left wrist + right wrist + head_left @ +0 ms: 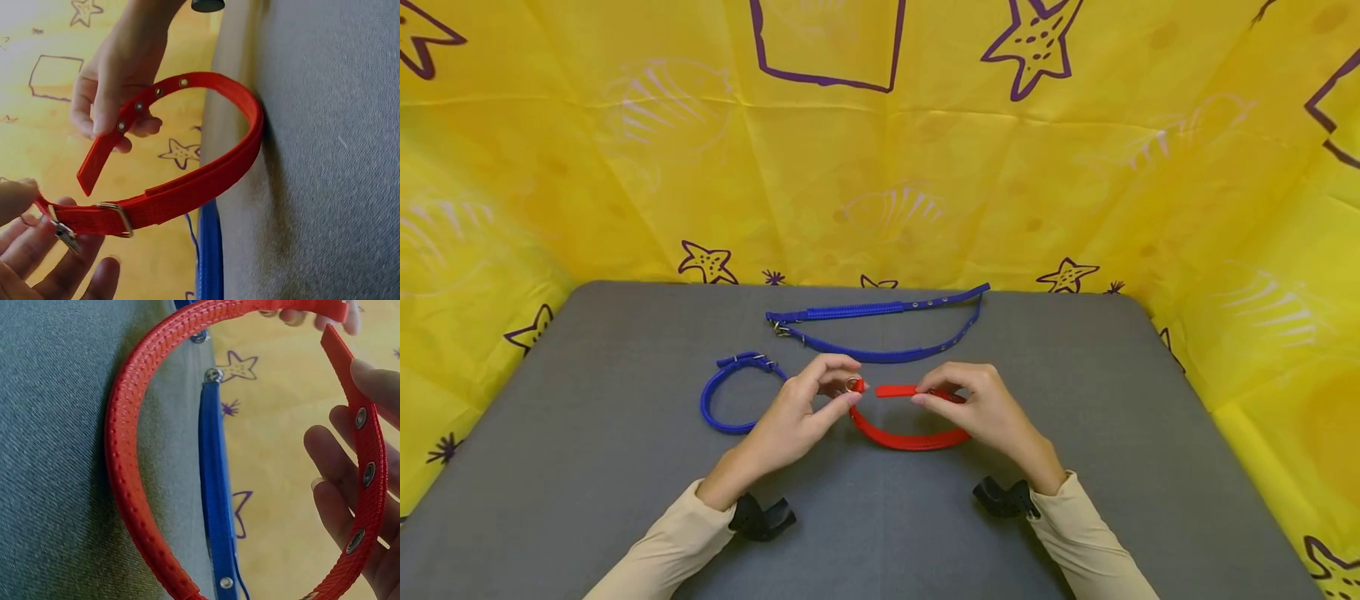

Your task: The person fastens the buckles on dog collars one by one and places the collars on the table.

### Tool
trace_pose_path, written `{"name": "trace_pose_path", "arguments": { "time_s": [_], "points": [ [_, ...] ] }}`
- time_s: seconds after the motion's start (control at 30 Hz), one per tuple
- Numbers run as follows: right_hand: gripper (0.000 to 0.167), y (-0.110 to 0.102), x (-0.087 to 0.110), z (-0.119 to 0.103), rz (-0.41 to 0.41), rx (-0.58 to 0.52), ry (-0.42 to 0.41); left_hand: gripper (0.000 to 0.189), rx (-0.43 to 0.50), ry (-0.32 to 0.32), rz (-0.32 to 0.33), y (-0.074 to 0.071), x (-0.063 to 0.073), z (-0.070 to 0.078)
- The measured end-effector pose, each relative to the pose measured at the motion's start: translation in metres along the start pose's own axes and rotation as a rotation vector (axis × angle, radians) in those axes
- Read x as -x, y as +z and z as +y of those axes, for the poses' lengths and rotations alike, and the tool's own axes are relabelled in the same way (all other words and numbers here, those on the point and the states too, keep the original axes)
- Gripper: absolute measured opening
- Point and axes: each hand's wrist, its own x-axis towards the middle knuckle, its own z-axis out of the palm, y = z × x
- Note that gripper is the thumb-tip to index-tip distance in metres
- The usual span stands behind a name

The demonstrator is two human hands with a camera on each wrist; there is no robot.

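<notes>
One hand, the left (797,412), pinches the red collar (913,441) near its buckle (65,235), the right hand (985,408) pinches behind its tip (893,391), which I would keep flat toward the buckle.

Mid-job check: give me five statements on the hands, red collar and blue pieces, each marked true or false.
1. The left hand holds the red collar near its metal fittings. True.
2. The strap tip is threaded through those fittings. False: it is free, apart from them.
3. The right hand pinches the red collar near that tip. True.
4. The small blue loop lies right of the red collar. False: it lies to the left.
5. Blue strapping lies beyond the red collar. True.
</notes>
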Motion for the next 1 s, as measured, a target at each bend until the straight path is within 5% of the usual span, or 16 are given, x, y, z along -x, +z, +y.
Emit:
{"name": "trace_pose_path", "arguments": {
  "time_s": [0.27, 1.0],
  "points": [
    [0.018, 0.005, -0.001, -0.002, -0.021, 0.003, -0.013, 0.023, 0.061, -0.053, 0.02, 0.002, 0.001, 0.002],
    [0.022, 0.016, -0.001, -0.004, 0.035, -0.017, -0.119, 0.022, -0.052, -0.013, -0.014, -0.001, 0.0, -0.001]
  ]
}}
